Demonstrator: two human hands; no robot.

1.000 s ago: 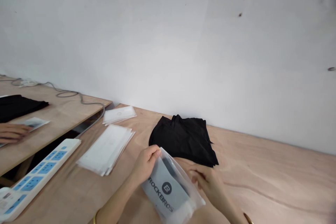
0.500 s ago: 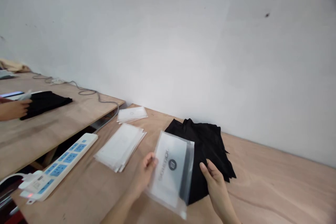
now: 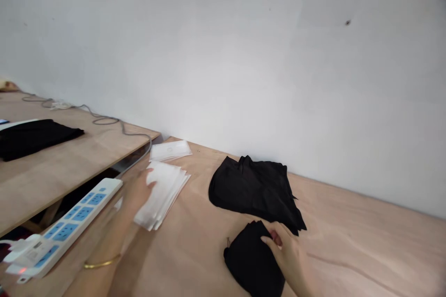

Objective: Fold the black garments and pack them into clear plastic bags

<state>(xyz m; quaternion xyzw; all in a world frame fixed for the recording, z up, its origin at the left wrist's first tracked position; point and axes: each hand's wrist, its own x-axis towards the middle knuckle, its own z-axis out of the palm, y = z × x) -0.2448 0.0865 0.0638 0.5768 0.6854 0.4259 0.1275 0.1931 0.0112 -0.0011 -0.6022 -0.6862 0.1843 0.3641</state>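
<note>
From here I see my left hand (image 3: 139, 189) at the left edge of a stack of flat white plastic bags (image 3: 163, 195), its fingers slightly apart and touching the stack; whether they pinch a bag I cannot tell. A gold bangle (image 3: 101, 264) circles that wrist. My right hand (image 3: 287, 253) curls against the right side of a soft black cloth bundle (image 3: 251, 257), whose long axis runs toward me and off the bottom of the view. I cannot tell whether that hand pinches it, but it is far nearer the bundle than the left. Just above lies a larger, rumpled black garment (image 3: 254, 190). Beyond the stack sits a smaller pile of bags (image 3: 170, 151). A white power strip (image 3: 75, 218) with blue sockets lies along the left of the plywood surface (image 3: 348, 222).
</note>
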